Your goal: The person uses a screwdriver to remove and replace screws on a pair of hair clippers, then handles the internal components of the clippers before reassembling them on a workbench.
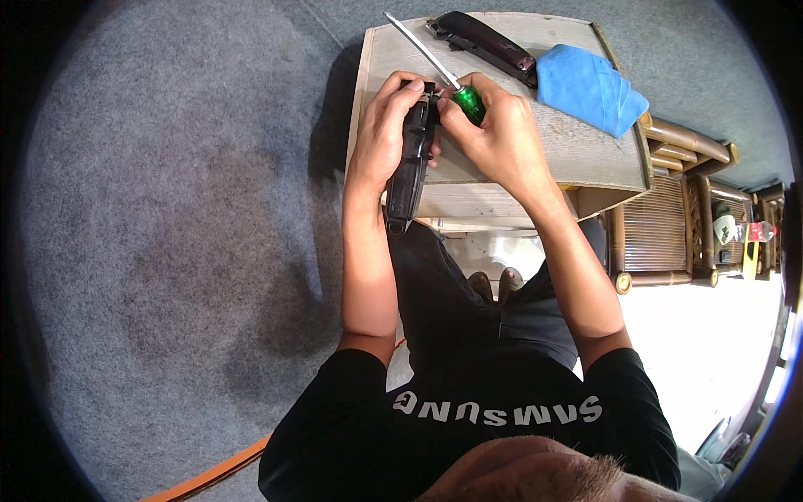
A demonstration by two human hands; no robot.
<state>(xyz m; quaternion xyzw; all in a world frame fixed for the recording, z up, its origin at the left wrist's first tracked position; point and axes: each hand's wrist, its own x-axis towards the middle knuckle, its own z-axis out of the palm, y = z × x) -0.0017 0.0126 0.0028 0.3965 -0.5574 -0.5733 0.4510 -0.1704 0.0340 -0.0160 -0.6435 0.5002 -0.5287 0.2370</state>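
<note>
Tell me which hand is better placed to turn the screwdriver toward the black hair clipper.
Probably the right hand: it holds the green-handled screwdriver, with its fingertips close to the black hair clipper's upper end. The left hand is occupied gripping the clipper.

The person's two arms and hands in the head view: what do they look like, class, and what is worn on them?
Plain black short sleeves end near the elbows, leaving both forearms bare. The left hand and right hand are ungloved, with no watch or bracelet visible at either wrist.
</note>
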